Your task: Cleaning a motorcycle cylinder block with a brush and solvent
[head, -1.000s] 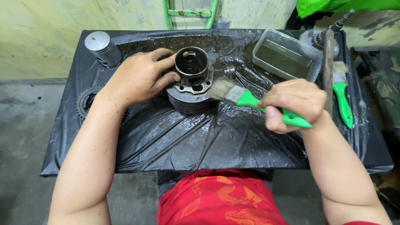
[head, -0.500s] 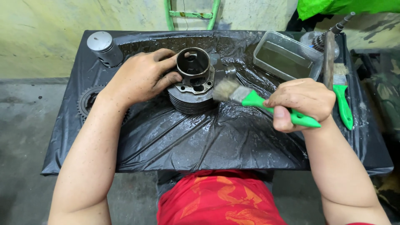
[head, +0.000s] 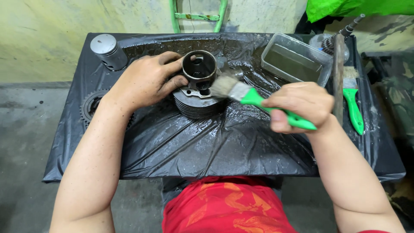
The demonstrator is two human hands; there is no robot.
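A dark finned engine cylinder (head: 199,92) stands upright on a table covered in wet black plastic (head: 207,142). My left hand (head: 144,80) grips its left side, fingers wrapped on the open sleeve at the top. My right hand (head: 302,105) holds a green-handled paintbrush (head: 250,97); its bristles touch the cylinder's right side, just below the sleeve rim.
A grey piston (head: 108,51) stands at the back left. A toothed sprocket (head: 92,105) lies partly under my left forearm. A clear tray of murky liquid (head: 295,60) sits back right, with a gear shaft (head: 336,39), a wooden stick (head: 337,77) and a second green brush (head: 353,103) beside it.
The brush has moved slightly up and along the cylinder's right side, with my right hand shifting right. My left hand keeps its grip on the cylinder.
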